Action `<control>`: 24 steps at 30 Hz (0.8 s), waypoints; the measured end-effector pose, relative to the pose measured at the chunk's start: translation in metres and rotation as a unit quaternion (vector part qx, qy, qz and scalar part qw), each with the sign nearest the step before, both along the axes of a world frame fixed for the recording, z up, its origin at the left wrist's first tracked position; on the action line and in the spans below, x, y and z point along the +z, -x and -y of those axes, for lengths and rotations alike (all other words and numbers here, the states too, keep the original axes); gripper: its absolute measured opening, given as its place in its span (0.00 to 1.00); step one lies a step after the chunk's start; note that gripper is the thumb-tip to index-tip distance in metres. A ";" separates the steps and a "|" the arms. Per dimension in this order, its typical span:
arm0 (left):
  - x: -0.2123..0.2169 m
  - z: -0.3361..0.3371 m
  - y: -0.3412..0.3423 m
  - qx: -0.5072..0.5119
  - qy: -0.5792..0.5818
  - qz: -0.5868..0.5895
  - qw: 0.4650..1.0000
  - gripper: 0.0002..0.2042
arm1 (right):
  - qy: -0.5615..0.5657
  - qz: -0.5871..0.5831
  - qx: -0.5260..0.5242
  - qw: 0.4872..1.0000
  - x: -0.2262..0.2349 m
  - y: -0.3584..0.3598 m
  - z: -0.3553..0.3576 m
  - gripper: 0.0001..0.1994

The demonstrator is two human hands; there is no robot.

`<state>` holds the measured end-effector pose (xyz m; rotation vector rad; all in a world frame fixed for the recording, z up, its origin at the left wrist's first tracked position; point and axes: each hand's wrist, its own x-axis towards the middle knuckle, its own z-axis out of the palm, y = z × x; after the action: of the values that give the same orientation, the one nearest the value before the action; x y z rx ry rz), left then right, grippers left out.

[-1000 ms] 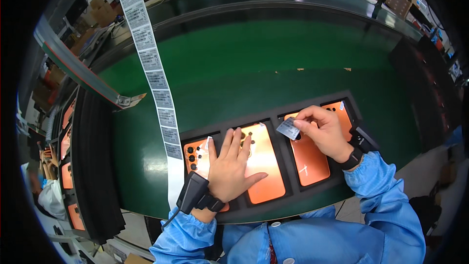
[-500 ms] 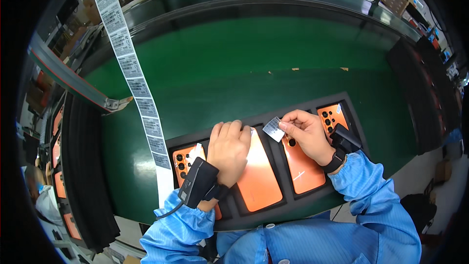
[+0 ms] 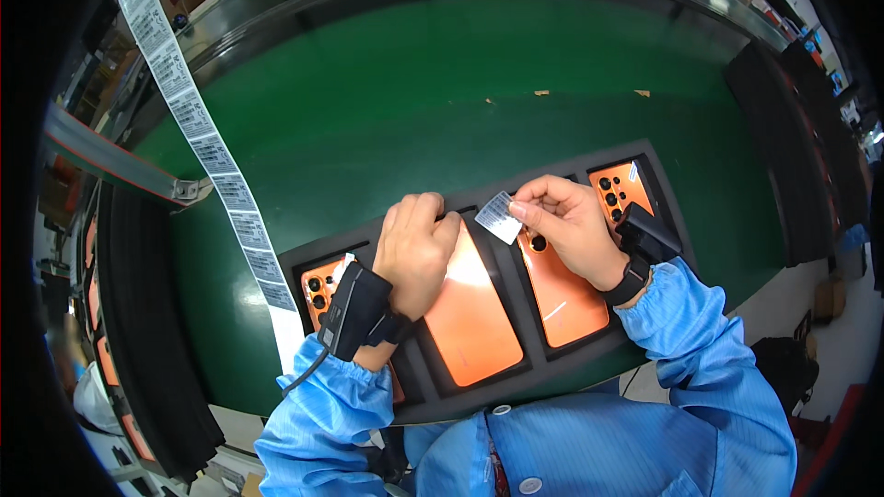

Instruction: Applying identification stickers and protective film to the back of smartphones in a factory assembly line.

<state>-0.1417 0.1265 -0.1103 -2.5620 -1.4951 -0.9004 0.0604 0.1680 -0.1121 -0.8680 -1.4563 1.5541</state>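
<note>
My right hand (image 3: 571, 225) pinches a printed white label (image 3: 500, 217) between thumb and forefinger. It holds the label near the top of an orange smartphone (image 3: 564, 299), whose camera end is partly behind the hand. My left hand (image 3: 414, 248) lies over the upper end of another orange smartphone (image 3: 474, 313), its fingers curled and closed; whatever they grip is hidden. That phone shows its plain orange back. Under my left wrist is a third orange phone (image 3: 318, 285), mostly covered. All rest in slots of a black foam tray (image 3: 433, 377).
A further orange phone (image 3: 610, 186) occupies the tray's right slot. A long strip of printed labels (image 3: 207, 147) hangs down at the left. Stacked black trays (image 3: 152, 313) stand left, and more black trays (image 3: 783, 156) right. Small scraps (image 3: 541, 93) lie on the green work surface (image 3: 368, 74).
The view has shifted, so tray and hands appear a little higher and further left. My left fingers have curled in more; the label stays in my right hand.
</note>
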 end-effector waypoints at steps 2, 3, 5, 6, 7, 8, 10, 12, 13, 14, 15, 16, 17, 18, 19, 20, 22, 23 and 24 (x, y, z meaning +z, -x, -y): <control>0.000 -0.004 0.000 -0.012 0.002 -0.002 1.000 0.11 | 0.009 0.001 -0.004 1.000 0.001 0.000 0.001 0.05; -0.001 -0.006 -0.001 -0.021 0.005 -0.012 1.000 0.10 | 0.007 -0.002 -0.003 1.000 0.001 0.000 0.000 0.05; 0.002 -0.004 -0.002 -0.026 0.016 -0.031 0.999 0.09 | 0.006 -0.007 -0.005 1.000 0.000 0.001 0.001 0.05; 0.003 -0.005 -0.002 -0.027 0.014 -0.031 0.999 0.09 | 0.004 -0.010 -0.013 1.000 0.001 0.001 0.001 0.05; 0.005 -0.006 -0.001 -0.038 0.007 -0.045 0.998 0.10 | 0.002 -0.009 -0.013 1.000 0.001 0.000 0.001 0.05; 0.007 -0.006 0.001 -0.050 0.000 -0.060 0.997 0.10 | 0.002 -0.015 -0.013 1.000 0.001 0.000 0.001 0.05; 0.011 -0.005 0.004 -0.062 0.004 -0.082 0.995 0.11 | 0.003 -0.020 -0.019 1.000 -0.001 -0.001 0.001 0.05; 0.017 -0.005 0.006 -0.072 0.009 -0.106 0.992 0.11 | -0.003 0.007 -0.011 1.000 0.001 0.000 -0.001 0.05; 0.021 -0.007 0.007 -0.087 0.036 -0.141 0.986 0.13 | 0.002 0.009 -0.012 1.000 0.002 0.000 -0.001 0.05; 0.024 -0.009 0.007 -0.102 0.062 -0.175 0.977 0.14 | 0.002 0.009 -0.013 1.000 0.001 -0.001 0.000 0.05; 0.020 -0.013 0.006 -0.115 0.030 -0.174 0.977 0.11 | 0.008 0.006 -0.014 1.000 0.000 -0.002 0.000 0.05; 0.017 -0.017 0.005 -0.115 0.030 -0.175 0.977 0.11 | 0.015 0.004 -0.014 1.000 0.000 -0.002 0.000 0.05; 0.013 -0.020 0.005 -0.126 -0.022 -0.188 0.974 0.06 | 0.015 0.003 -0.014 1.000 -0.001 0.000 -0.001 0.05; 0.012 -0.022 0.004 -0.139 -0.073 -0.200 0.967 0.03 | 0.009 -0.002 -0.017 1.000 -0.001 0.001 0.000 0.05; 0.014 -0.023 0.004 -0.152 -0.080 -0.207 0.963 0.03 | 0.004 -0.007 -0.020 1.000 -0.001 0.001 0.000 0.05; 0.014 -0.023 0.004 -0.154 -0.080 -0.207 0.963 0.03 | 0.004 -0.006 -0.021 1.000 -0.002 0.002 -0.001 0.05; 0.012 -0.021 0.005 -0.147 -0.074 -0.224 0.960 0.04 | 0.001 0.001 -0.021 1.000 -0.004 0.002 -0.003 0.05; 0.014 -0.018 0.004 -0.148 -0.072 -0.224 0.961 0.04 | 0.006 -0.004 -0.023 1.000 -0.004 0.003 -0.002 0.05; 0.016 -0.016 0.001 -0.133 -0.090 -0.217 0.963 0.05 | 0.008 -0.004 -0.024 1.000 -0.004 0.002 -0.003 0.05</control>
<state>-0.1431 0.1424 -0.0938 -2.6306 -0.9250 -0.4194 0.0582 0.1710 -0.1161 -0.8994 -1.4081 1.5336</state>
